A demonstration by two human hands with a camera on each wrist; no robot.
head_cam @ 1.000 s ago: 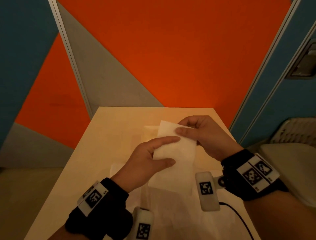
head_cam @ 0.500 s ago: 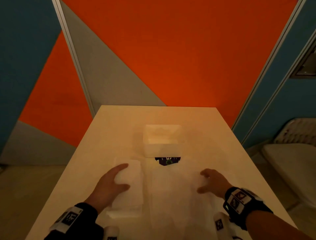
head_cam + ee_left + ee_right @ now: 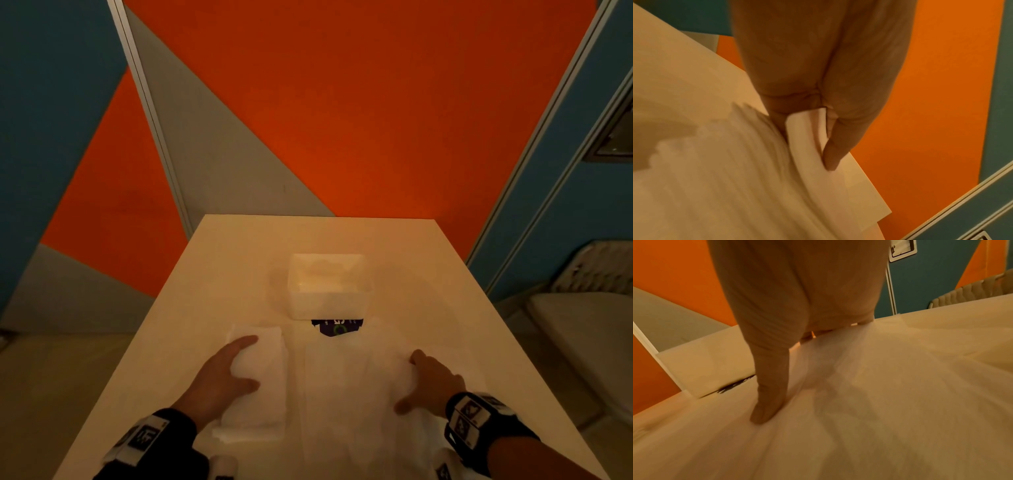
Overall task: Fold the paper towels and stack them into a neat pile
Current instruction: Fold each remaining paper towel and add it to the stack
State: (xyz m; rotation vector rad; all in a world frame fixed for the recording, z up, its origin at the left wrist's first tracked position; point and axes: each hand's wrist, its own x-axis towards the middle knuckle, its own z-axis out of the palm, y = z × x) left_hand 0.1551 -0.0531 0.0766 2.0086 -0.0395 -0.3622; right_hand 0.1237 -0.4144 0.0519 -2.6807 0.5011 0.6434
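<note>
A: Where does the left hand (image 3: 222,377) sit?

B: On the pile of folded paper towels (image 3: 260,387), at the table's (image 3: 212,274) near left. In the head view the forefinger lies along the pile's left edge and the thumb lies across its top. The left wrist view shows paper pinched between thumb and fingers, though the other fingertips are hidden under the hand, and the layers below them smear into blur.

A: And the right hand (image 3: 428,383)?

B: It rests on an unfolded paper towel (image 3: 346,394) spread flat between the two hands. The thumb (image 3: 766,404) is stretched out and pressed onto the sheet. The other fingers are hidden behind the palm in the wrist view, and the head view shows only knuckles, so whether they are curled or flat cannot be told.

A: What lies beyond the fingertips?

B: A white plastic container (image 3: 329,287), well past both hands, with pale crumpled contents too washed out to identify. Just in front of it, a dark printed packet (image 3: 337,327) peeks out; the sheet's far edge covers most of it and its print is unreadable.

A: Anything cut off?

B: Both wrists wear black bands with marker tags (image 3: 469,421), partly out of frame at the bottom. The sheet's edges barely stand out from the pale tabletop, so its outline is uncertain. A chair (image 3: 589,274) to the right of the right hand is cropped by the frame.
</note>
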